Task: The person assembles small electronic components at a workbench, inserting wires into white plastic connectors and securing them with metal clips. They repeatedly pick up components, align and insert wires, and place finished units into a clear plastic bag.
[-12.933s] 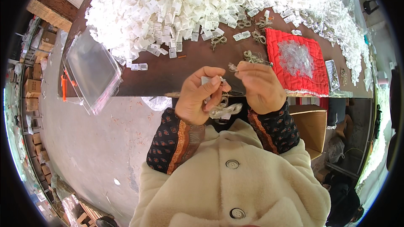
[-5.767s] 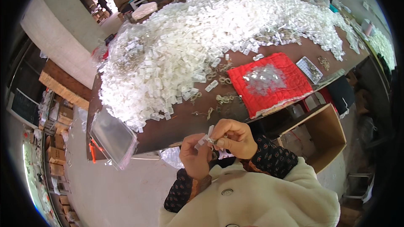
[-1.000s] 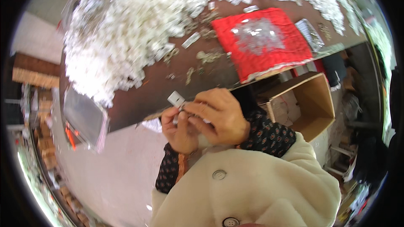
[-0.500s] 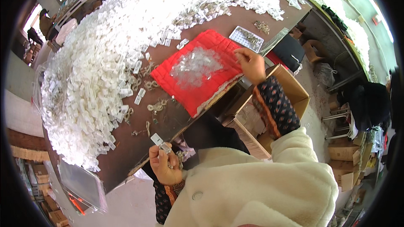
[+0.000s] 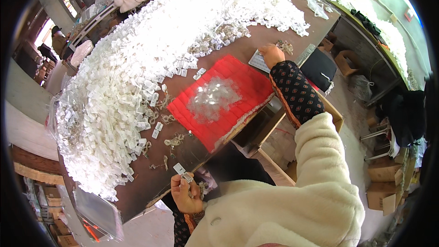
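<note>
My left hand [image 5: 186,194] is closed around a small white hinged case [image 5: 184,173], its lid standing up, above the table's near edge. A bunch of small pale pieces shows beside the palm, too small to make out. My right hand [image 5: 272,56] reaches over the white tray [image 5: 258,62] at the far right of the red cloth, fingers bent down and pinched; what they hold is hidden. On the quilted red cloth [image 5: 247,96] lies a heap of clear plastic pieces [image 5: 212,99]. Loose white cases [image 5: 157,130] and tangled beige cords [image 5: 173,142] lie left of it.
A huge pile of white cases [image 5: 109,105] covers the far and left table. A cardboard box [image 5: 276,155] stands below my right arm. A dark padded seat [image 5: 318,69] is at the right. Another person [image 5: 58,41] is in the far left background.
My right hand has moved away from me, from the cloth's right corner onto the tray, its fingers now down. My left hand still holds the case. The whole view has shifted slightly.
</note>
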Demonstrator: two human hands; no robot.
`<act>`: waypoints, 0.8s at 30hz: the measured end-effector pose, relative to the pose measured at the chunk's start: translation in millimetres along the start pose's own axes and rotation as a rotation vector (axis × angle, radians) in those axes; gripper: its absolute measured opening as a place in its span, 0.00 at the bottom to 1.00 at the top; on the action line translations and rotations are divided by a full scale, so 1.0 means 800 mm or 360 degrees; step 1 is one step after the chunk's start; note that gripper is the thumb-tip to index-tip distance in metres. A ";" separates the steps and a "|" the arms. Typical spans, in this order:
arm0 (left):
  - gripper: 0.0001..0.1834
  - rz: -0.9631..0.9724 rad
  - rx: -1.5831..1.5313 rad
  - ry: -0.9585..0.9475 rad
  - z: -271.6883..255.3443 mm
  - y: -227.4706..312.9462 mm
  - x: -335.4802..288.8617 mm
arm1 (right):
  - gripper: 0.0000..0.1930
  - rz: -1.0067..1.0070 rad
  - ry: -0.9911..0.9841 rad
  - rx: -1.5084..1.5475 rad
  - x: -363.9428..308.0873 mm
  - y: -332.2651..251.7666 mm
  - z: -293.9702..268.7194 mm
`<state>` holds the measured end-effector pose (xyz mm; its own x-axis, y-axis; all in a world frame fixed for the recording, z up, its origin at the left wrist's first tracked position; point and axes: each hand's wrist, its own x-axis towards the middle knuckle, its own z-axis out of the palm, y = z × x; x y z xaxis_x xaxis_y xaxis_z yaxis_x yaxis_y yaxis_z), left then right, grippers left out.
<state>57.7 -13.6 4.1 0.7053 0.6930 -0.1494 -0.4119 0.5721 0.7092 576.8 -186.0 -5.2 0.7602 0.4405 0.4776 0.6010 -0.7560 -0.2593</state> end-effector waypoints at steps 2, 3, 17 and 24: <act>0.08 -0.0006 0.0047 0.0019 0.000 -0.001 0.002 | 0.08 -0.0083 0.0062 0.0005 0.003 0.002 0.005; 0.08 0.0000 0.0057 0.0029 0.000 -0.002 0.003 | 0.07 -0.0108 0.0074 0.0009 0.005 0.002 0.008; 0.08 0.0049 0.0053 0.0049 0.004 -0.007 0.002 | 0.05 -0.0074 -0.0047 0.0225 0.002 0.001 0.017; 0.09 0.0031 -0.0003 0.0005 0.007 0.000 0.000 | 0.06 -0.0267 0.0034 -0.0099 0.006 -0.011 -0.005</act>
<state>60.8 -16.0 7.9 0.6952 0.7054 -0.1380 -0.4265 0.5594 0.7108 574.0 -179.3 2.5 0.6445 0.5531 0.5279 0.7022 -0.7014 -0.1224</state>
